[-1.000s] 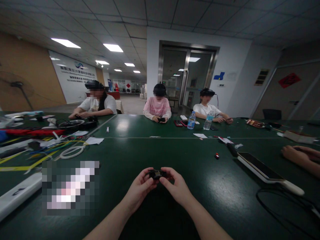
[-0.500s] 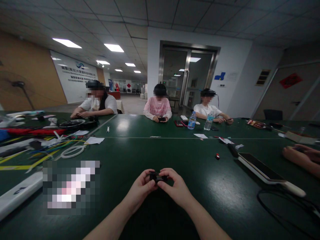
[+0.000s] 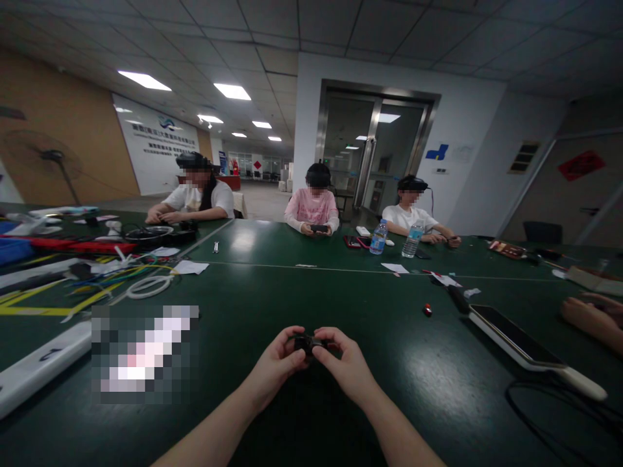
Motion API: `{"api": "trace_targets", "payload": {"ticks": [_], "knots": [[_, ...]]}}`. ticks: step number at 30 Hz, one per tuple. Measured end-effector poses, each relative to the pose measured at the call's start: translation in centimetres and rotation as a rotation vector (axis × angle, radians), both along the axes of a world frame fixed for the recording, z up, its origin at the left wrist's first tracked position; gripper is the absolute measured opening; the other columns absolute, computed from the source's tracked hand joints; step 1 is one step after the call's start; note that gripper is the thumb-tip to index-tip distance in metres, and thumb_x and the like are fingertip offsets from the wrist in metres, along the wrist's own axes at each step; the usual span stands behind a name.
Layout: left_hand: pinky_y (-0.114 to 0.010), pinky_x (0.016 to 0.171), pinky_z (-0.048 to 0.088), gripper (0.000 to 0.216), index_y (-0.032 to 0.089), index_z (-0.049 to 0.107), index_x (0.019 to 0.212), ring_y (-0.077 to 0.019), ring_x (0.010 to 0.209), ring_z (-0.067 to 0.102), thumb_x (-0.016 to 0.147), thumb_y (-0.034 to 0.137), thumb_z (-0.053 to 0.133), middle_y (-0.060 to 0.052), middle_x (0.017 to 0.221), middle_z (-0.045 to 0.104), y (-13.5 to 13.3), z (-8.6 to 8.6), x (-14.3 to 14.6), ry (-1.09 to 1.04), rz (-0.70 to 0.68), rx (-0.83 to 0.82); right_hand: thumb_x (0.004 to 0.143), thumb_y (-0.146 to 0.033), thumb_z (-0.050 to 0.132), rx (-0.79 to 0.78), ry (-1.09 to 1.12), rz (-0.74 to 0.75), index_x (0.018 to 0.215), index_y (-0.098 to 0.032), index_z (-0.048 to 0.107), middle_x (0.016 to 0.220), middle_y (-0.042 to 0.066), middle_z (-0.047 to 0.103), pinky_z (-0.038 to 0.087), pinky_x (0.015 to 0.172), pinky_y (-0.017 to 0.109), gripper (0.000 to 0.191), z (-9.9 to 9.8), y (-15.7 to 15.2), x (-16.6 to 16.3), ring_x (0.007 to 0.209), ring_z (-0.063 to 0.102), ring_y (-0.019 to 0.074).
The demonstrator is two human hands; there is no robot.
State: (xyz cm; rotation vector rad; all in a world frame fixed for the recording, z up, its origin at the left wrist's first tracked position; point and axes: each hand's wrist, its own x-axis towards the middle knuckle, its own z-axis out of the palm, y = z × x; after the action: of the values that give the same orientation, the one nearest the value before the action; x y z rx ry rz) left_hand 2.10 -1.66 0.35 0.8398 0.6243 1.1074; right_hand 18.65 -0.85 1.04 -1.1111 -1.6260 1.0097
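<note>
Just above the green table (image 3: 370, 402), in the lower middle of the view, I hold a small black object (image 3: 306, 344) in both hands. Its exact kind is hard to make out, since my fingers cover its ends. My left hand (image 3: 277, 360) grips the left end, thumb on the near side and fingers curled behind. The other end is pinched by my right hand (image 3: 346, 357), its thumb lying across the near face. Both hands are closed on it.
Left lie a white power strip (image 3: 46, 366), a coiled white cable (image 3: 150, 286) and a blurred-out patch. Right are a phone (image 3: 516, 334) on a white holder, a small red item (image 3: 427, 310) and another person's hands (image 3: 591, 318). Water bottles (image 3: 413, 240) and several seated people are across.
The view has turned slightly left, so the surroundings sit a little further right. My right thumb has shifted slightly on the black object, which both hands still hold.
</note>
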Motion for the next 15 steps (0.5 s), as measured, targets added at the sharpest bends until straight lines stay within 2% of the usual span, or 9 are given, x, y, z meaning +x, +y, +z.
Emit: {"api": "trace_targets", "payload": {"ticks": [6, 15], "knots": [[-0.032, 0.077, 0.043, 0.038, 0.022, 0.053, 0.101, -0.0199, 0.086, 0.061, 0.067, 0.017, 0.070, -0.005, 0.093, 0.064, -0.02, 0.14, -0.06, 0.021, 0.008, -0.017, 0.070, -0.035, 0.064, -0.115, 0.177, -0.031, 0.094, -0.019, 0.060, 0.094, 0.005, 0.063, 0.046, 0.082, 0.036, 0.029, -0.34, 0.46, 0.34, 0.088, 0.059, 0.0206], [-0.031, 0.074, 0.044, 0.044, 0.023, 0.054, 0.105, -0.0179, 0.080, 0.062, 0.065, 0.020, 0.072, -0.004, 0.092, 0.064, 0.23, -0.22, -0.14, 0.004, 0.026, -0.041, 0.065, -0.043, 0.068, -0.101, 0.240, -0.103, 0.088, -0.018, 0.063, 0.086, 0.005, 0.066, 0.047, 0.080, 0.036, 0.034, 0.06, 0.69, 0.62, 0.085, 0.061, 0.0211]]}}
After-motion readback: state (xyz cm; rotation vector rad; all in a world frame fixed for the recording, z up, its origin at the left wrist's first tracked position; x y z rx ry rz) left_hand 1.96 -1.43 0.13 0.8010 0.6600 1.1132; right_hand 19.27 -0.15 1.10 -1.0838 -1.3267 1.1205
